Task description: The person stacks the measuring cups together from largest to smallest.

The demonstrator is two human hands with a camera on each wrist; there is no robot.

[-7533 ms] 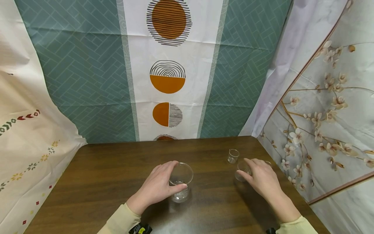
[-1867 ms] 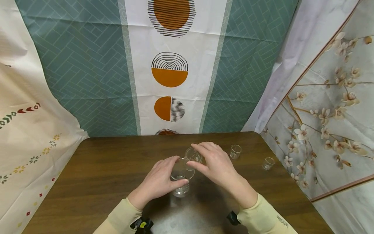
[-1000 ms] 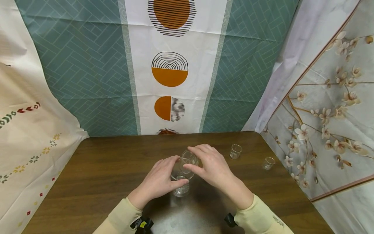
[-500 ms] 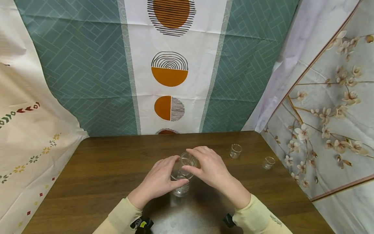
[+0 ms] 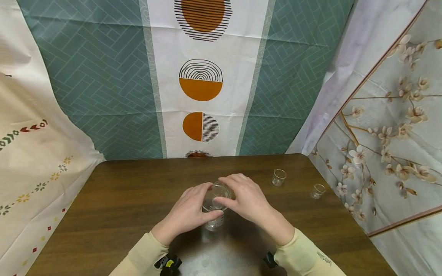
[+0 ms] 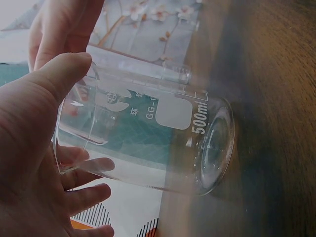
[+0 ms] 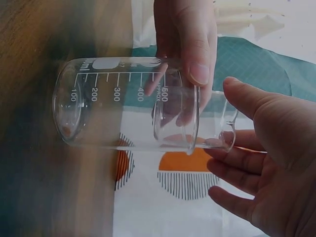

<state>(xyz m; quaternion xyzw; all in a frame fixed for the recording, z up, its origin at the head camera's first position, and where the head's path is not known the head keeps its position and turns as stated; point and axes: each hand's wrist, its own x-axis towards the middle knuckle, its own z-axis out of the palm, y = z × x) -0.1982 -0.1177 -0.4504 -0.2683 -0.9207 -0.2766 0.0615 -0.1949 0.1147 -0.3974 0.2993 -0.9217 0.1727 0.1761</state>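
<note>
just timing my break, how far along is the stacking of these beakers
Done: the big beaker stands upright on the table, held by the left hand. In hand: the right hand holds the medium beaker, its base inside the big beaker and its rim outside. Likely left: lowering and releasing it, then perhaps the back small beaker and the right small beaker, both standing apart.

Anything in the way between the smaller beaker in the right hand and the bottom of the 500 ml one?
Nothing visible. The smaller beaker already has its base inside the mouth of the 500 ml beaker, with clear space below. The left hand grips near the rim, seemingly outside the glass.
</note>
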